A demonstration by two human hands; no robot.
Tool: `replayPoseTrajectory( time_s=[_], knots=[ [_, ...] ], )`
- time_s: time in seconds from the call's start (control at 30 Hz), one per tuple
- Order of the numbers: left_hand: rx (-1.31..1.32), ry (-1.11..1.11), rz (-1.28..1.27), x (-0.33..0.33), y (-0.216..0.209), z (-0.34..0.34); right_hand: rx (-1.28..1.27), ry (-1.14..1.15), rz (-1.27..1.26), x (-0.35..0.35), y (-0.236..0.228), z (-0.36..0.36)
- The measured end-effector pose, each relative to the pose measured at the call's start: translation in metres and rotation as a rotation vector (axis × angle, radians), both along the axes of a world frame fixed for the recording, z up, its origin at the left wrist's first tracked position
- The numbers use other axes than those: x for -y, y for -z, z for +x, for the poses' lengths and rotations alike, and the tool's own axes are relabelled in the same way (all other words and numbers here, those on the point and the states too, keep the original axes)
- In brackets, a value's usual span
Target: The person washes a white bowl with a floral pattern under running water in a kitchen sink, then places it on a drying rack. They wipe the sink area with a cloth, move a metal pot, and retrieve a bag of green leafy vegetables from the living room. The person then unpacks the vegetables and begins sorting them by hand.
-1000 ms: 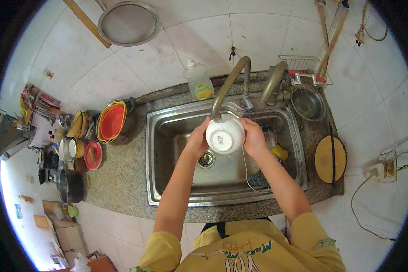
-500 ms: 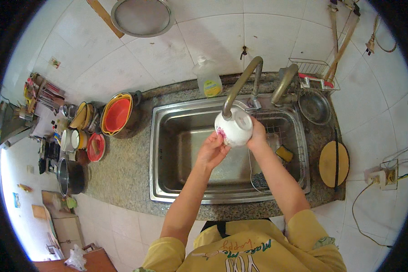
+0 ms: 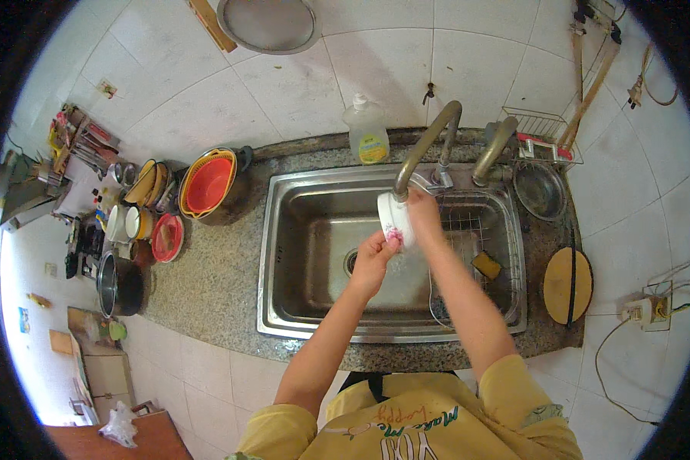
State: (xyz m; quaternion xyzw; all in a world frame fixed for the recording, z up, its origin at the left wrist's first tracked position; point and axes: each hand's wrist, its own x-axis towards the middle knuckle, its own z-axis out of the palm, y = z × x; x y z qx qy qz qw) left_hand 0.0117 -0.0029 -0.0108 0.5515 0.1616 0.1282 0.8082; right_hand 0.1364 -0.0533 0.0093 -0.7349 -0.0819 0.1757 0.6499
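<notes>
A white bowl [image 3: 392,218] with a pink flower pattern is tipped on its side under the faucet [image 3: 429,142], above the sink [image 3: 285,322]. My left hand [image 3: 372,262] grips its near edge, the thumb lying by the flowers. My right hand [image 3: 423,217] is closed at the bowl's right side, close below the spout; its fingertips are partly hidden. To the right, a wire rack [image 3: 468,230] sits in the sink with a yellow and dark sponge [image 3: 486,265] in it.
A clear soap bottle [image 3: 369,134] stands behind the sink. On the right are a dark metal pan [image 3: 540,188] and a round wooden board [image 3: 567,285]. Left on the counter, a red basket [image 3: 209,185], a red plate [image 3: 167,238] and a dark pot [image 3: 119,284] stand.
The bowl has turned from showing its base to standing on its side. My right hand has moved up toward the spout. The whole view has shifted slightly.
</notes>
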Motion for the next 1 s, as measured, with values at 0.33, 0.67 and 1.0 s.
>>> replayPoseTrajectory(
  time_s=[0.33,0.67,1.0],
  knots=[
    [0.217,0.030,-0.641,-0.002,-0.014,-0.010,-0.729,-0.164,0.528,0.016,0.046,0.017],
    [0.152,-0.115,-0.177,0.003,-0.008,0.019,-0.469,0.106,0.482,0.009,0.023,-0.052],
    [0.037,-0.084,0.504,0.000,-0.009,0.015,-0.069,0.153,0.228,0.004,0.013,-0.037]
  ],
)
